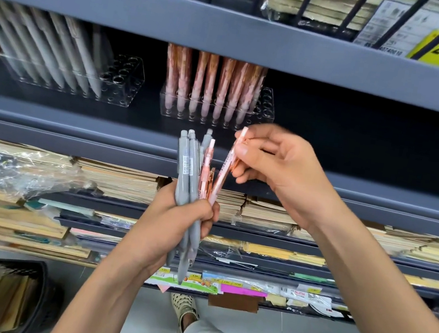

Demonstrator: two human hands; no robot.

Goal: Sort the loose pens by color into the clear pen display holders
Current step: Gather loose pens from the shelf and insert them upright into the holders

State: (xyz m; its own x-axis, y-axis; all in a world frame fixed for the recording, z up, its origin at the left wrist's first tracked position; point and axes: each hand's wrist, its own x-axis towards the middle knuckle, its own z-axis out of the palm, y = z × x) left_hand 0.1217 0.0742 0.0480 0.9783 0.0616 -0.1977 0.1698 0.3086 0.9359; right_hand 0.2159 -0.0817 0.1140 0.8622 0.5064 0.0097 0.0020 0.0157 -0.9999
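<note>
The left hand [175, 217], fist upright, grips a bunch of grey pens [186, 178], tips down. The right hand [273, 166], wrist bent inward, pinches a pink pen [225, 167] near its top, with its lower end at the left fist. On the shelf [361, 137] just above the right hand stands the pink-pen holder [265, 107]; the grey-pen holder [123, 76] stands above and left of both hands.
</note>
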